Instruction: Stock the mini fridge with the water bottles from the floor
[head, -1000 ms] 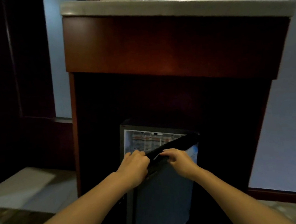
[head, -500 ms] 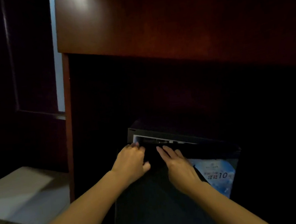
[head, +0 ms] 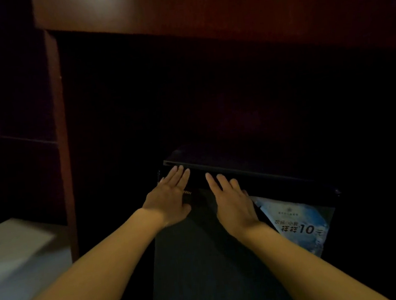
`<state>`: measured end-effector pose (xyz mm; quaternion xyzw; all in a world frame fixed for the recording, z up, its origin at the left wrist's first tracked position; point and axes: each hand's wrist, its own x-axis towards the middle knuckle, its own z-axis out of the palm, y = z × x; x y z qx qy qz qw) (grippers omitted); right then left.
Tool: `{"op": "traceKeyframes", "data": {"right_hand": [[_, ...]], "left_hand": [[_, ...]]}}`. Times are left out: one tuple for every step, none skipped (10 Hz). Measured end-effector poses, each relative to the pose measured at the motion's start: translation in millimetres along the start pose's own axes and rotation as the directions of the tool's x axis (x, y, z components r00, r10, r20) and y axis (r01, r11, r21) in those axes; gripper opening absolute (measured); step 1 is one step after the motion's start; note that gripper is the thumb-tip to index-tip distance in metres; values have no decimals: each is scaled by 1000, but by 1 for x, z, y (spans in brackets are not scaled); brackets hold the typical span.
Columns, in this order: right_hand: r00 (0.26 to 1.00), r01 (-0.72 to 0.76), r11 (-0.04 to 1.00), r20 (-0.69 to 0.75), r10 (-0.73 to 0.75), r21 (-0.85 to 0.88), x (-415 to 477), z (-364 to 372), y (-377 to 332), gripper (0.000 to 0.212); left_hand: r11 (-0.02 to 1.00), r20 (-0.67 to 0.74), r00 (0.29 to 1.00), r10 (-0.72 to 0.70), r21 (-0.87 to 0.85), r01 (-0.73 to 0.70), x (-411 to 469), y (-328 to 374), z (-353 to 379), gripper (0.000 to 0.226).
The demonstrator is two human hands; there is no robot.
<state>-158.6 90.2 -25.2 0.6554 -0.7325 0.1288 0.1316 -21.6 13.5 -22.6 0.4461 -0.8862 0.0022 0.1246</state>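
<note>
A black mini fridge (head: 255, 165) stands in the dark recess of a wooden cabinet, and its dark door (head: 203, 259) sits shut against the body. My left hand (head: 170, 196) lies flat on the door's upper left, fingers straight and reaching the top edge. My right hand (head: 234, 199) presses flat beside it, fingers spread. A blue price sticker (head: 297, 225) with "10" on it covers the door's upper right. No water bottles are in view.
The reddish wooden cabinet (head: 201, 7) overhangs the fridge, with its side panel (head: 61, 139) to the left. Pale floor tile (head: 15, 257) shows at the lower left. The recess around the fridge is very dark.
The fridge door, ajar a second ago with lit bottles visible inside, has swung shut. Both hands went from gripping its top edge to lying flat on its face. The camera dropped lower and closer.
</note>
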Motion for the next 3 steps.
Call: {"op": "traceKeyframes", "data": {"right_hand": [[997,-30,1000,65,30,-2,1,-2,2,77],[966,-99,990,249,71,102,5,-16,0,81],[861,-376,883,457,221,282,6,-42,2,87]], "left_hand": [[999,73,997,-36,14,35,1,-1,-5,83],[993,185,978,-99,-48,110,3,6,-19,85],[942,294,944,-152,-246,228,-10,15,-32,79]]}}
